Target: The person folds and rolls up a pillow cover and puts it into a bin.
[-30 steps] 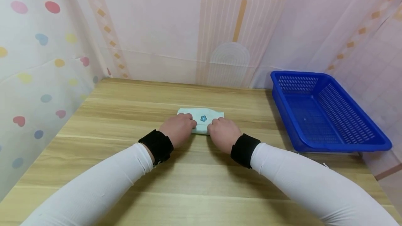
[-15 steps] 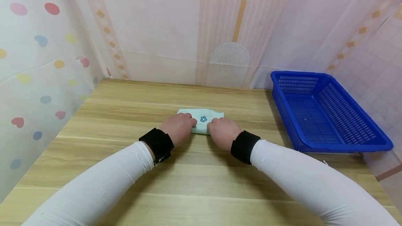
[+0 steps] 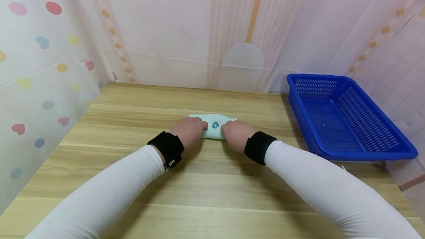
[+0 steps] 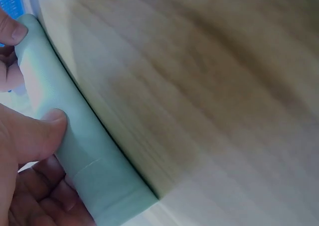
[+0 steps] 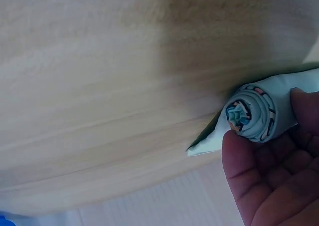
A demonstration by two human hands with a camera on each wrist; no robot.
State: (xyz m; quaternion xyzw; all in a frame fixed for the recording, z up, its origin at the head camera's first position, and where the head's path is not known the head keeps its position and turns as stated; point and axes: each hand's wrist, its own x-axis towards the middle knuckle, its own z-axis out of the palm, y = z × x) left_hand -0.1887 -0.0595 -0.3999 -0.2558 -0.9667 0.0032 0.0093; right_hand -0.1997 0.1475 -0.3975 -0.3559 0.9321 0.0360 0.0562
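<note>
A pale mint cloth [image 3: 212,132] with a small blue flower lies rolled up near the middle of the table. Its rolled end [image 5: 249,114] shows spiral layers with dark and orange trim in the right wrist view, and a flat flap sticks out beyond the roll. My left hand [image 3: 189,132] grips the roll's left part, thumb on top and fingers curled beneath, as the left wrist view shows. On the other side my right hand [image 3: 237,134] holds the right end between thumb and fingers. Part of the cloth is hidden behind both hands.
A blue plastic basket [image 3: 307,124] with slotted sides stands at the right of the wooden table [image 3: 149,99]. Patterned curtains [image 3: 159,28] hang behind the table and along its sides.
Both hands have shifted slightly away from the person, turning the roll a little. The roll's near edge sits slightly farther back, and the crease below the flower is no longer visible.
</note>
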